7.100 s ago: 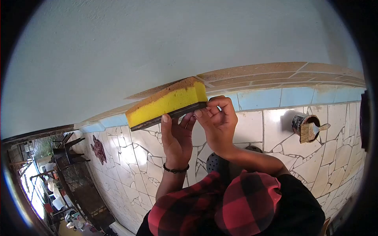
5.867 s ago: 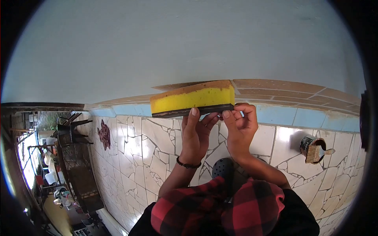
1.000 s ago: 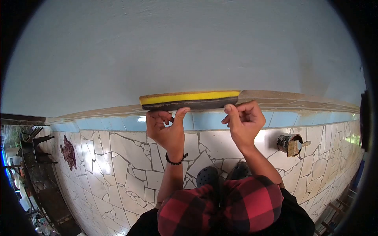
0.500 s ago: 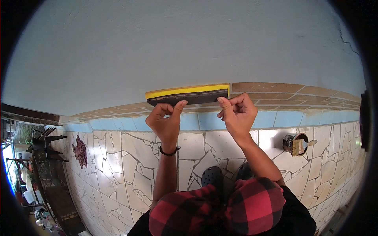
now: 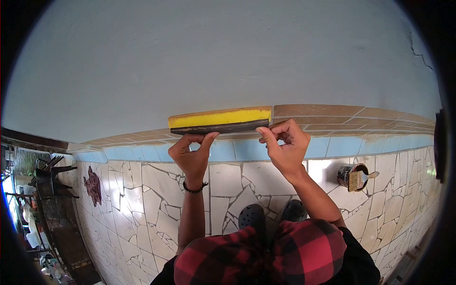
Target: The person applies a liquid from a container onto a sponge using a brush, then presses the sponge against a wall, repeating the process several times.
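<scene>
A long yellow block (image 5: 221,117) that looks like foam has a dark backing strip along its near side and a brownish far edge. It is at the wall, level with the top row of brown brick shapes (image 5: 318,110); I cannot tell whether its far edge touches the wall. My left hand (image 5: 191,159) pinches the dark strip near its middle, between thumb and bent fingers. My right hand (image 5: 289,148) pinches the same strip close to its right end. The block's far face is hidden.
Pale blue tiles (image 5: 311,147) run along the wall's foot. On the stone-pieced floor (image 5: 228,178), a paint can (image 5: 346,175) stands at right with a brush (image 5: 360,179) across it. At left lie a dark red cloth (image 5: 93,186) and black furniture (image 5: 54,178).
The block has tipped in my hands, so more of its yellow face shows. In view, it and both hands sit slightly lower, with the block and left hand farther left.
</scene>
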The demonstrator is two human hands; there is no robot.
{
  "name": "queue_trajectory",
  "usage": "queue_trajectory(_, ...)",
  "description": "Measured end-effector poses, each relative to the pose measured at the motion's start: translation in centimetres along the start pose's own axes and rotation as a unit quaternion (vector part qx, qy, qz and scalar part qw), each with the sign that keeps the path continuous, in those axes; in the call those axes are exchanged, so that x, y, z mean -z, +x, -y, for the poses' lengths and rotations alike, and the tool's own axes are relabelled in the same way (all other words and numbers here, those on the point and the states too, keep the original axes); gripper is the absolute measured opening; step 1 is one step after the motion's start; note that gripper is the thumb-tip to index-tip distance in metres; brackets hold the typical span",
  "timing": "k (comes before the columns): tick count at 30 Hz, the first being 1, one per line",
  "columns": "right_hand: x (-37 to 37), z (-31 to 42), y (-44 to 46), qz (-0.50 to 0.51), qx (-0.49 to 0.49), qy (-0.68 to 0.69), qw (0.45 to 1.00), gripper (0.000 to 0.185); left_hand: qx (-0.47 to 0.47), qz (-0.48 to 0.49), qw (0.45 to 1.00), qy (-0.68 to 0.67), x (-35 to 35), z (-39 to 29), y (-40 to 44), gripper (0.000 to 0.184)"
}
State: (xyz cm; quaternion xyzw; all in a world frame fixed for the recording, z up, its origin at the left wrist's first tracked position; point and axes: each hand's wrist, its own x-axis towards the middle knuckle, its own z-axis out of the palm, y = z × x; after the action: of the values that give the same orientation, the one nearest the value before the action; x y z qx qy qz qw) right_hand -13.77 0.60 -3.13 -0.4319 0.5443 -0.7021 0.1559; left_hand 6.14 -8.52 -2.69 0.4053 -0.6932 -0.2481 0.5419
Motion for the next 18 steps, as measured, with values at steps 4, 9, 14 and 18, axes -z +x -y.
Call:
queue_trajectory(4,0.3,0.1,-0.3,0.018,0.002,-0.005,1.0,0.027,0.066,-0.02,0.995,-0.074,-0.3,-1.4,-1.0,0.018)
queue_trajectory(9,-0.1,2.1,-2.1,0.024,-0.24,0.193,0.951,0.029,0.162,-0.067,0.957,-0.229,-0.6,-3.4,-3.2,0.014)
queue_trajectory(14,-1.1,3.0,-3.5,0.001,-0.309,0.359,0.881,0.034,0.242,-0.097,0.9,-0.35,0.3,-3.7,-2.6,0.025)
queue_trajectory(18,-1.7,3.4,-2.8,-0.028,-0.392,0.437,0.809,0.031,0.338,-0.119,0.86,-0.364,0.5,-4.2,-1.8,0.027)
